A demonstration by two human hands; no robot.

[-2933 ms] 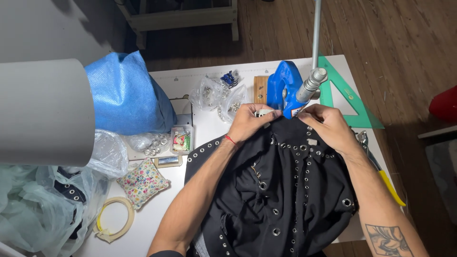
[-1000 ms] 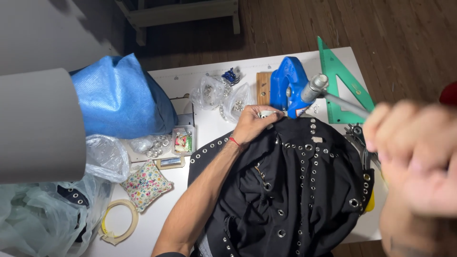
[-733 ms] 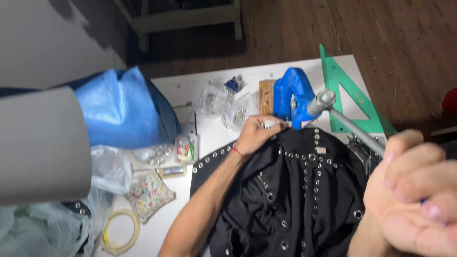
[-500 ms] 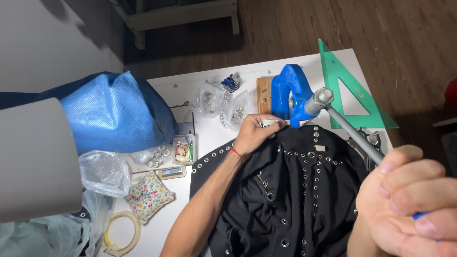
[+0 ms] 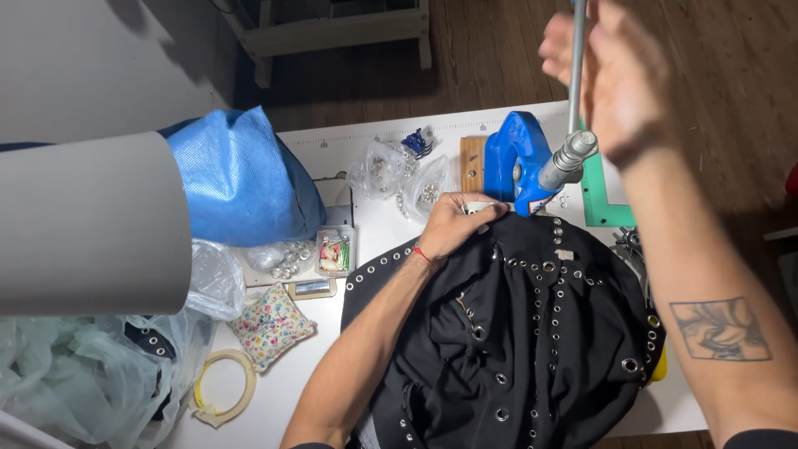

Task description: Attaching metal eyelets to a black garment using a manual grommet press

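Note:
A black garment (image 5: 532,341) studded with metal eyelets lies spread on the white table (image 5: 374,224). My left hand (image 5: 457,223) pinches its top edge right at the base of a blue hand press (image 5: 515,162). My right hand (image 5: 611,79) is raised high and wraps around the press's long metal lever (image 5: 575,66), which stands almost upright. The lever's grey socket (image 5: 568,160) joins the press head just above the fabric edge.
Clear bags of metal eyelets (image 5: 399,175) lie behind my left hand. A blue woven bag (image 5: 241,179), a small parts box (image 5: 334,252), a floral pincushion (image 5: 270,324), a tape roll (image 5: 220,387), a green set square (image 5: 603,195) and a grey roll (image 5: 83,224) crowd the table.
My right hand left the garment's edge, swung up close past the camera and took hold of the lever, which now stands upright. My left hand stayed on the fabric at the press.

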